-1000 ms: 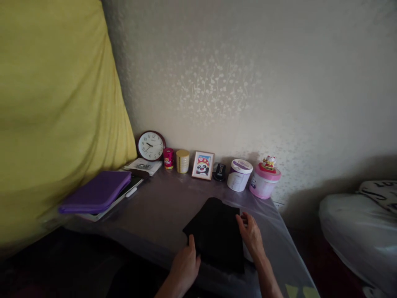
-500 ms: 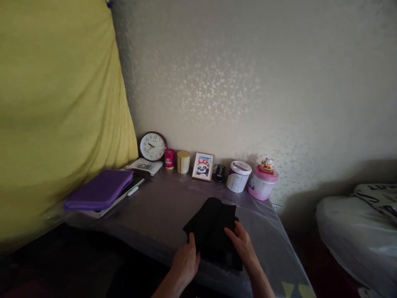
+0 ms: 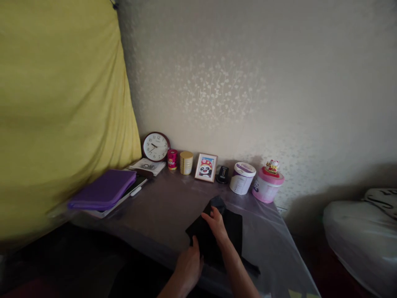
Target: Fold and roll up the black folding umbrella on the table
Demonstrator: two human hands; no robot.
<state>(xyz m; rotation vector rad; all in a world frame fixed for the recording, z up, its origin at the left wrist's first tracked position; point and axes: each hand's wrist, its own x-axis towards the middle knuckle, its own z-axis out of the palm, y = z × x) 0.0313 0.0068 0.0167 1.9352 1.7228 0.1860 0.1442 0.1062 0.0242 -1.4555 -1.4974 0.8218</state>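
Observation:
A black cloth piece (image 3: 231, 229), perhaps a bag or a garment, lies near the front of the table, and a thin dark strip sticks out at its lower right. My left hand (image 3: 190, 263) holds its left lower edge, thumb or finger on top and the others out of sight beneath. Reaching across the cloth, my right hand (image 3: 215, 225) pinches the upper part, where a flap is lifted and folded. My forearm covers some of the middle of the cloth.
Along the wall stand a clock (image 3: 156, 146), a pink can (image 3: 172, 159), a yellow-lidded can (image 3: 186, 163), a panda picture frame (image 3: 206, 167), a small black object (image 3: 222, 175), a white tub (image 3: 242, 179) and a pink tub (image 3: 268, 186) topped by a cat figurine (image 3: 272, 167). A purple folder (image 3: 104, 189) lies left.
My right hand has moved from the cloth's right edge up and left to its top, where the flap is now raised. My left hand stays on the left edge. The view shifts slightly.

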